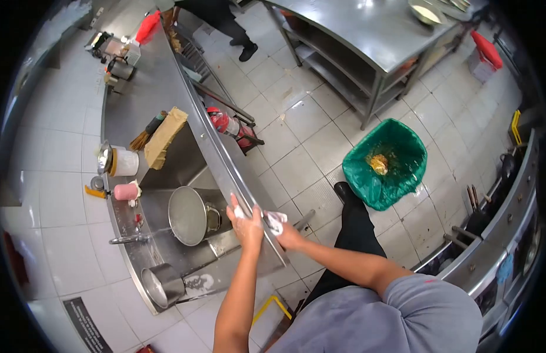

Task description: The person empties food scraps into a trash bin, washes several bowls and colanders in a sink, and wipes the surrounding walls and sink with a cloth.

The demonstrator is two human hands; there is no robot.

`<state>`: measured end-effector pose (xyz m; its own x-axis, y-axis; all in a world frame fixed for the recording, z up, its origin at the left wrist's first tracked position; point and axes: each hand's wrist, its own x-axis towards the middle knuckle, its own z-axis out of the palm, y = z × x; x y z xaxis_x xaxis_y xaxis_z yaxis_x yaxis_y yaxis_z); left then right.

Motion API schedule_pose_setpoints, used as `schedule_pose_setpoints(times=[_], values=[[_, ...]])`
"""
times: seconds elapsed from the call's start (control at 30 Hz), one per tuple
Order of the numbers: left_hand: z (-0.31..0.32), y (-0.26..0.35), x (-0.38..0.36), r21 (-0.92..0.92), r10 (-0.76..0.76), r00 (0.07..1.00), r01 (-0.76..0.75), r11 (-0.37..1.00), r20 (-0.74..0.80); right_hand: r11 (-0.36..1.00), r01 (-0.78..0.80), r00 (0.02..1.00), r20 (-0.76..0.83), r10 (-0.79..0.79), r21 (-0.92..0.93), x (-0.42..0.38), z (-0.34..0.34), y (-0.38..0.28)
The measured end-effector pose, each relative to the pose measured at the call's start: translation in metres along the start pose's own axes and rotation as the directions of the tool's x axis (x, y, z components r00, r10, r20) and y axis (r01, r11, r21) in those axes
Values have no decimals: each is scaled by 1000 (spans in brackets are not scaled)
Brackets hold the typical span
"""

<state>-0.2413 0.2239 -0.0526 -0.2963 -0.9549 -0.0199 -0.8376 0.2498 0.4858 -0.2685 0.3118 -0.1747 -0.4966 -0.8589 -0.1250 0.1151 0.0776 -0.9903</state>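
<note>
Illumination is bright and overhead. Specular glare is produced on the steel table [367, 35] and floor tiles [305, 117]. The sink basin [179, 147] is shaded. Straight edges are bowed by wide-angle distortion; corners are vignetted black. Fine label text is rendered illegible.

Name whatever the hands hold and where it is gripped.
The right hand grips a crumpled white item, apparently at its near end. White stuff shows on the left hand; whether held cannot be told.
</note>
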Motion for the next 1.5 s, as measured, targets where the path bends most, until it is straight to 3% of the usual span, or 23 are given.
schedule_pose_setpoints(times=[0.2,0.27,0.37,0.43,0.53,0.6,0.67,0.7,0.73,0.77,0.8,0.87,1.0,1.07,1.1,1.2,1.27,1.3,1.33,1.37,1.4,1.43,1.5], values=[[-2,3,4,31,-57,998,57,998,29,957,86,987,-105,-119,-278,119,29,-11],[-6,9,9,51,-117,991,114,992,62,995,-90,992,-88,86,-42,198,43,-17],[-10,5,15,55,-133,987,129,990,84,983,-103,993,-76,92,-153,335,69,-20],[-10,9,17,33,-130,986,127,991,109,987,-26,989,-145,2,-162,415,76,-38],[-9,7,17,25,-129,986,127,992,105,910,174,984,23,-178,-377,489,75,-47],[-9,6,15,18,-132,986,131,991,103,992,-74,995,-74,67,-100,481,75,-55],[-8,7,16,12,-133,986,132,991,102,967,78,975,-223,-23,243,416,95,8],[-8,8,16,11,-171,979,171,985,115,991,-81,991,-100,92,104,347,81,15],[-5,5,15,7,-172,978,172,985,118,995,23,995,-94,-32,-96,273,77,49],[-5,0,13,40,-136,985,132,990,110,996,-93,995,35,93,1,209,55,39],[-5,-3,11,76,-102,989,94,993,105,890,-425,904,35,426,162,155,47,31],[-6,-1,11,60,-103,987,96,994,122,839,-542,811,283,512,37,92,19,40],[-9,-6,14,124,-67,989,51,991,130,936,-343,938,-29,346,77,180,68,71],[-6,-5,14,118,-74,989,59,991,131,984,107,991,-59,-117,-145,306,76,67],[-6,-5,14,103,-69,989,56,993,129,992,113,987,-112,-118,-47,367,98,94],[-7,-9,13,101,-69,989,56,993,131,927,-297,953,131,273,228,471,93,93],[-7,-8,12,91,-81,987,69,993,139,959,-276,961,26,275,59,425,94,111],[-7,-7,12,88,-70,989,59,994,127,849,224,954,-69,-290,-479,367,103,181],[-6,-8,15,81,-46,993,37,996,112,791,159,959,-99,-267,-590,302,98,198],[-6,-8,14,92,-47,991,36,995,122,871,-403,905,18,425,-281,246,82,180],[-6,-8,15,87,-43,992,32,996,123,903,-369,928,-40,370,-219,182,84,209],[-7,-8,15,85,-51,990,40,996,131,739,-664,740,37,671,-113,138,76,206],[-8,-5,18,79,-54,991,44,996,124,590,-800,592,19,806,-110,109,68,176]])
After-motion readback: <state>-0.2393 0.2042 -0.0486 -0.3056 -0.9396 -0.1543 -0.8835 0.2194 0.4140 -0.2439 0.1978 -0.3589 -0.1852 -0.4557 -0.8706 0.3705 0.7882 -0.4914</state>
